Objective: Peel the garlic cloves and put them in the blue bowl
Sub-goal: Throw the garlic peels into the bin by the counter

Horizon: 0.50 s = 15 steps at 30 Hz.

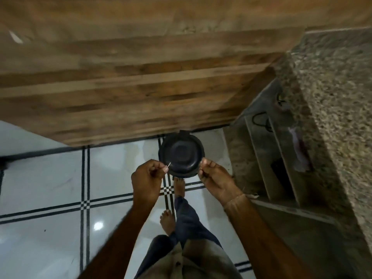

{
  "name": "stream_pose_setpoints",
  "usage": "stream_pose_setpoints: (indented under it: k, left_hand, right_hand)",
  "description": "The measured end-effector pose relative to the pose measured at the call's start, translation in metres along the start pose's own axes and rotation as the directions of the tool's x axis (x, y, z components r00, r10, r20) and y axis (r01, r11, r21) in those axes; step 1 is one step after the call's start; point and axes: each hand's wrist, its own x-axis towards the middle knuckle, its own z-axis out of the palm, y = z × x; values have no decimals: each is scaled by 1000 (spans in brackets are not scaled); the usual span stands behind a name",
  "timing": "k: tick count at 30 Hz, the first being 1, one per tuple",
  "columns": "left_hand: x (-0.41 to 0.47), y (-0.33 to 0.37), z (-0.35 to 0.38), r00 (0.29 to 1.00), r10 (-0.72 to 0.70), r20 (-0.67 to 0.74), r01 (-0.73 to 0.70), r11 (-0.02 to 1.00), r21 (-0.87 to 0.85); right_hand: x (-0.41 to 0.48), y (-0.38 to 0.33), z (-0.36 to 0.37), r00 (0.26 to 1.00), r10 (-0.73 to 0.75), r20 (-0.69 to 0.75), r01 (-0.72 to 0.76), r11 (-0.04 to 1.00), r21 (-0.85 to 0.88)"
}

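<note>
We look straight down. A wood-grain cabinet front (141,77) fills the upper part of the view. Below it lies a white tiled floor (40,178) crossed by paired black lines. On the right runs a speckled granite worktop (332,97); beneath its edge we see open shelf compartments (271,158) with a black cable (261,121) looped in the upper one. A pale pinkish scrap (300,152) lies against the worktop edge; it is too blurred to identify.

The person stands barefoot on the floor in dark trousers (189,224), one foot (179,187) ahead of the other (167,221).

A dark round lidded container (181,154) sits on the floor against the base of the cabinet front, with a small tab at its far rim. Its colour reads as black or very dark; we cannot tell whether it is a bowl.

Both hands are held above the near rim of this container, one on each side. The left hand (148,178) is curled, with thumb and forefinger pinching a thin pale sliver (169,164) that points towards the container; it is too small to say whether it is garlic skin. The right hand (216,178) is also curled, fingertips drawn together at the container's edge. We cannot tell whether it encloses a garlic clove or anything else. A pale thread band (235,200) circles the right wrist.
</note>
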Motion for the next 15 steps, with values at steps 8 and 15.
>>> stream_pose_setpoints:
  k: [8, 15]
  left_hand:
    - [87, -85, 63, 927, -372, 49, 373, 928, -23]
    - [180, -188, 188, 741, -662, 111, 664, 747, 24]
  right_hand:
    - [125, 38, -15, 977, 161, -141, -185, 965, -183]
    - [277, 92, -53, 929, 237, -285, -271, 958, -88]
